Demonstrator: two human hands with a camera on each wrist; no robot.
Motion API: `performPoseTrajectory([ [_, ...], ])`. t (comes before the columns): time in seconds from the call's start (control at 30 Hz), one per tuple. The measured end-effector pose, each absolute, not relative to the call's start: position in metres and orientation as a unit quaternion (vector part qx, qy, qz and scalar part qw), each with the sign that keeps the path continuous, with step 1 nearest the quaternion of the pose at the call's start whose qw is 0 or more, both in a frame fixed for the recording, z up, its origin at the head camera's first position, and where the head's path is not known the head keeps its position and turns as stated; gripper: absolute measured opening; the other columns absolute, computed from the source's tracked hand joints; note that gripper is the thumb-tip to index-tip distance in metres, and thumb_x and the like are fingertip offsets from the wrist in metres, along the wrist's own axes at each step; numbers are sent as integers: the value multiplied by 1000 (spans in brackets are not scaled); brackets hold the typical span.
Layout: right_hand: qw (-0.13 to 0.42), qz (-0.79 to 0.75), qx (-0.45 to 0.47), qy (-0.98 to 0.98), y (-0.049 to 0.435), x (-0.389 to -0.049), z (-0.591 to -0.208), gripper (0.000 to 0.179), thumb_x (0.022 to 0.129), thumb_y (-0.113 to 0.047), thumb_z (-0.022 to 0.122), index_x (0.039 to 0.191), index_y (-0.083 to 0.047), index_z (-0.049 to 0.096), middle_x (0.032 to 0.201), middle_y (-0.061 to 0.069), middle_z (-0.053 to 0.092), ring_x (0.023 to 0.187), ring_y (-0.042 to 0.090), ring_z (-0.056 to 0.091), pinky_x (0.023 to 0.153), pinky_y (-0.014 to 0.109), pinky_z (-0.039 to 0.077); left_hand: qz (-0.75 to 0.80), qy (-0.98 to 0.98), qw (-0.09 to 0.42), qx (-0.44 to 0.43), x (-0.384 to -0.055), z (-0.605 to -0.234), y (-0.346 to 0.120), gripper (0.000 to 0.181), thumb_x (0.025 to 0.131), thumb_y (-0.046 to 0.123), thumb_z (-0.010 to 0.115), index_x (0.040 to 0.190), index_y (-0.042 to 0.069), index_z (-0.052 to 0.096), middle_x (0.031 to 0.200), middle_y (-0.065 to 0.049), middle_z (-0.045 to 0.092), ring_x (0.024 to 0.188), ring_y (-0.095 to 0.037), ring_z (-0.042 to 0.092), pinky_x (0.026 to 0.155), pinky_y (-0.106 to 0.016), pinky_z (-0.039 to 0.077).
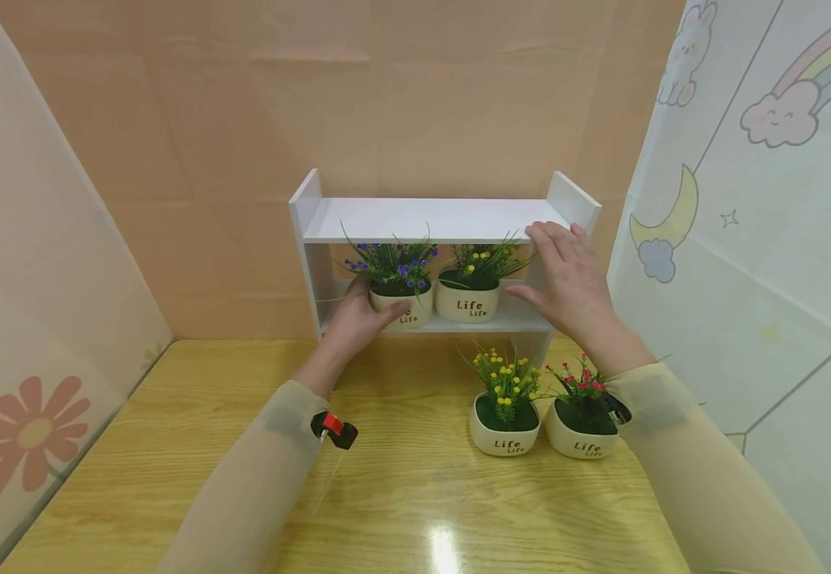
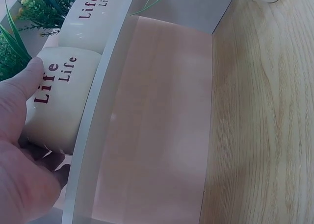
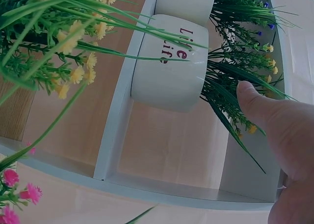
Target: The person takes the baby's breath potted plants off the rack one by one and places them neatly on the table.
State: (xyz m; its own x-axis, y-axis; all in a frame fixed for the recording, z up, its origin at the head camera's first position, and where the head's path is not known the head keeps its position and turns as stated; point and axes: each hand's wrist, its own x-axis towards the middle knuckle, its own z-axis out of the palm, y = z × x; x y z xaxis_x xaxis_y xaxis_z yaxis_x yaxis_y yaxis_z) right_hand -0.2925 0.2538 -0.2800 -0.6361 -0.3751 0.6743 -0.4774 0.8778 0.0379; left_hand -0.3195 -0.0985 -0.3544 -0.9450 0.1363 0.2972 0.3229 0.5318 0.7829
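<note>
My left hand (image 1: 358, 320) grips a cream pot (image 2: 61, 99) of purple flowers (image 1: 404, 271) on the lower board of a white shelf (image 1: 430, 219). Its thumb lies across the pot's printed front, the fingers round the left side. Right beside it stands a second cream pot (image 1: 467, 304) with yellow flowers, on the same board. My right hand (image 1: 572, 279) is at the shelf's right end, fingertips on the upper board, thumb spread below. In the right wrist view that thumb (image 3: 255, 99) is by the second plant's leaves; the fingers are mostly out of frame.
On the wooden table (image 1: 387, 478), in front of the shelf's right side, stand a pot of yellow flowers (image 1: 505, 426) and a pot of pink flowers (image 1: 582, 430), close together under my right forearm. A peach backdrop (image 1: 387, 104) hangs behind; a patterned panel (image 1: 746, 239) stands at right.
</note>
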Motion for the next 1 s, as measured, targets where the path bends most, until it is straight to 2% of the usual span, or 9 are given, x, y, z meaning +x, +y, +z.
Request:
performPoseTrajectory([
  [0.3, 349, 72, 234, -904, 253, -293, -281, 99, 84, -28, 100, 159, 4, 44, 159, 29, 49, 151, 48, 43, 138, 49, 9, -488, -857, 110, -125, -318, -356, -99, 95, 95, 48, 87, 166, 5, 39, 159, -15, 51, 148, -36, 51, 125, -53, 42],
  [0.53, 347, 68, 231, -906, 253, -293, -281, 100, 84, -29, 100, 160, 4, 44, 160, 29, 48, 151, 48, 42, 138, 50, 9, -499, -852, 110, -115, -311, -356, -101, 93, 92, 47, 90, 160, 3, 45, 157, -17, 52, 145, -39, 52, 121, -56, 46],
  [0.63, 350, 69, 233, -905, 253, -293, -281, 100, 83, -29, 100, 160, 4, 44, 159, 29, 49, 151, 48, 43, 138, 50, 9, -491, -857, 110, -109, -307, -355, -102, 92, 91, 47, 91, 157, 0, 47, 152, -18, 54, 136, -39, 56, 115, -56, 50],
  [0.73, 354, 71, 235, -903, 253, -293, -281, 100, 83, -28, 101, 159, 4, 44, 158, 29, 49, 150, 49, 43, 137, 50, 9, -487, -859, 113, -112, -304, -354, -103, 89, 90, 46, 93, 152, 0, 50, 144, -17, 57, 119, -35, 59, 104, -54, 55],
  [0.83, 355, 72, 235, -902, 254, -293, -281, 100, 83, -27, 101, 159, 4, 44, 158, 29, 49, 150, 49, 43, 137, 50, 9, -488, -856, 118, -128, -301, -354, -105, 78, 90, 42, 94, 145, 4, 55, 132, -13, 62, 104, -30, 59, 93, -51, 57],
  [1.0, 357, 73, 237, -900, 253, -294, -281, 100, 83, -27, 101, 159, 4, 44, 158, 29, 49, 150, 49, 43, 137, 50, 10, -508, -834, 129, -170, -295, -355, -109, 62, 91, 32, 95, 142, 15, 63, 127, -4, 70, 110, -24, 67, 101, -48, 57],
])
